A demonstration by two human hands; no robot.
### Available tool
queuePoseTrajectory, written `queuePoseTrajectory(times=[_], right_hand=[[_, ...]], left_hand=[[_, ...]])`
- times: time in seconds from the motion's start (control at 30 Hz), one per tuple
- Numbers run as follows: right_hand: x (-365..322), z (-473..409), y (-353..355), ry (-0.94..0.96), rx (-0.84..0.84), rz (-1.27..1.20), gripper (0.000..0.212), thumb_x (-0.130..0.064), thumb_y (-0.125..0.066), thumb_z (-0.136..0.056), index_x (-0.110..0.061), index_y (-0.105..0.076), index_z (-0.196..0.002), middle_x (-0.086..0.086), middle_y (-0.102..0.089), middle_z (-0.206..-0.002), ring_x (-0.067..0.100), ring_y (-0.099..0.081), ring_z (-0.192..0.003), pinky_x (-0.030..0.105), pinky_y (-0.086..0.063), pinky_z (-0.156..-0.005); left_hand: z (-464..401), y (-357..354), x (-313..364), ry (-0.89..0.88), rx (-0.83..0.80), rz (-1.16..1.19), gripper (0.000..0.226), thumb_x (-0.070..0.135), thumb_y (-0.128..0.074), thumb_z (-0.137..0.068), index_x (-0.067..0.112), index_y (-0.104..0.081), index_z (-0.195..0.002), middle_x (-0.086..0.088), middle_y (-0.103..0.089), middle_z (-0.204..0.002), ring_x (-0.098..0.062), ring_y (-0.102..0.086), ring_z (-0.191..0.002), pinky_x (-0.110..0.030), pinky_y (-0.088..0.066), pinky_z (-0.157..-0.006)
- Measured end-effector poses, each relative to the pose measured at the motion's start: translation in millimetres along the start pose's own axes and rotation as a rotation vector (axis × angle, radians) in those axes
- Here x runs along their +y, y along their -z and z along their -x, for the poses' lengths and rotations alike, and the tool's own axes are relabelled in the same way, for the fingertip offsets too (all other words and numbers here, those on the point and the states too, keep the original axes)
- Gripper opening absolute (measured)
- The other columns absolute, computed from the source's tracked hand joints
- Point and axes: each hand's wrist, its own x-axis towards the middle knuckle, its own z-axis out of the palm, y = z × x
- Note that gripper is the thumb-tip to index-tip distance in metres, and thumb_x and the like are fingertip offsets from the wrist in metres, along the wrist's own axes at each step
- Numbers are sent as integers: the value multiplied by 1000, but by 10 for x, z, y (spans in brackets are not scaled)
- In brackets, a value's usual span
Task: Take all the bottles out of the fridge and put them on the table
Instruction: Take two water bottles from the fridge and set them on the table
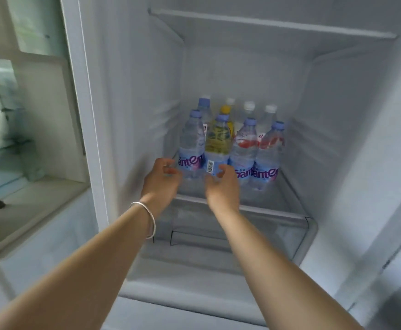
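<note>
Several clear water bottles with blue caps and blue labels stand in two rows on a glass fridge shelf (pixel 287 210). The front row runs from a leftmost bottle (pixel 192 139) past a second bottle (pixel 218 141) to a rightmost bottle (pixel 269 151). Behind them are a yellow-capped bottle (pixel 225 109) and white-capped bottles (pixel 249 107). My left hand (pixel 162 178), with a silver bangle on the wrist, reaches in with curled fingers just left of the leftmost bottle. My right hand (pixel 222 184) has its fingers apart at the base of the second bottle. Neither hand clearly grips anything.
The white fridge interior has an upper shelf (pixel 266 25) and a clear drawer (pixel 242 236) below the bottles. The fridge's left wall (pixel 128 115) is close to my left hand. At the far left is a pale niche with a ledge (pixel 35 203).
</note>
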Motion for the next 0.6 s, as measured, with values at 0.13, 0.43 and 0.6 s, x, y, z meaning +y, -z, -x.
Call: queuePoseTrajectory(times=[0.13,0.43,0.6], right_hand=[[0,-344,-156,69,99,-13,47,-17,-57,-87,-6,-43,-130,13,-49,-130,28,-48,-120,35,-39,-97],[-273,-1066,-281,314,362,60,56,-13,-58,-86,2,-35,-135,21,-41,-135,34,-38,-127,25,-29,-101],[-314,-1320,-371,235,343,92,62,-30,-54,-91,-2,-30,-141,21,-49,-134,36,-50,-120,43,-46,-93]], left_hand=[[-449,-220,-130,-43,-18,41,19,32,-65,-65,24,-53,-77,-1,-61,-76,-24,-61,-81,-30,-44,-72],[-1052,-615,23,-251,128,162,28,33,-74,-64,9,-60,-69,-7,-64,-65,-10,-56,-60,-37,-50,-56],[-1122,-735,-32,-195,11,304,38,19,-80,-68,-1,-60,-93,1,-67,-79,3,-59,-63,-18,-46,-58]])
